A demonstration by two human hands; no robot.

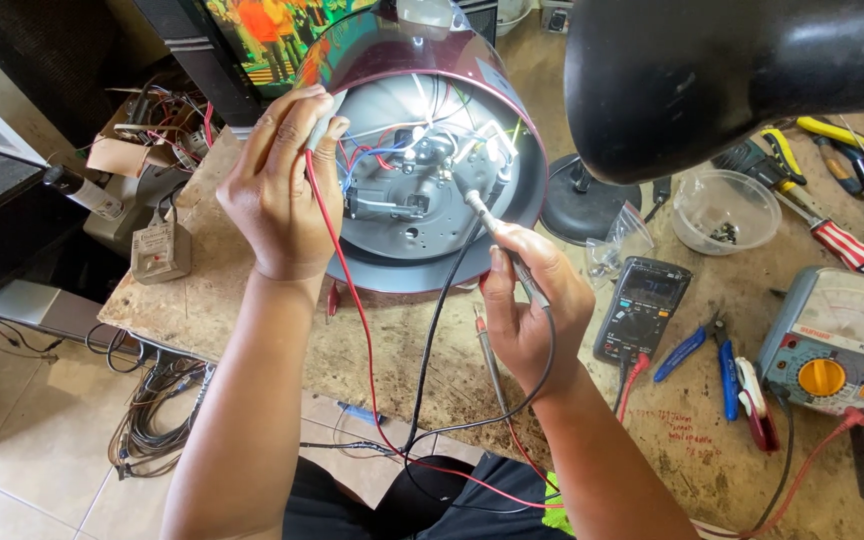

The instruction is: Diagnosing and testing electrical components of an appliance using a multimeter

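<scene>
A round red appliance (512, 130) lies on its side on the workbench, its open underside with wires and a metal plate facing me. My left hand (277, 190) grips the appliance's rim and holds a probe with a red lead (347, 290) against the inside. My right hand (532, 310) holds a grey probe (487, 215) with a black lead, its tip touching a terminal in the wiring. A black digital multimeter (642, 308) lies just right of my right hand.
A black lamp head (712, 70) looms at top right, its base (582, 200) behind the appliance. A clear bowl (727, 210), screwdrivers (842, 240), blue-handled pliers (727, 375) and an analogue meter (837, 340) lie at right. Cables (157, 410) hang off the bench's left edge.
</scene>
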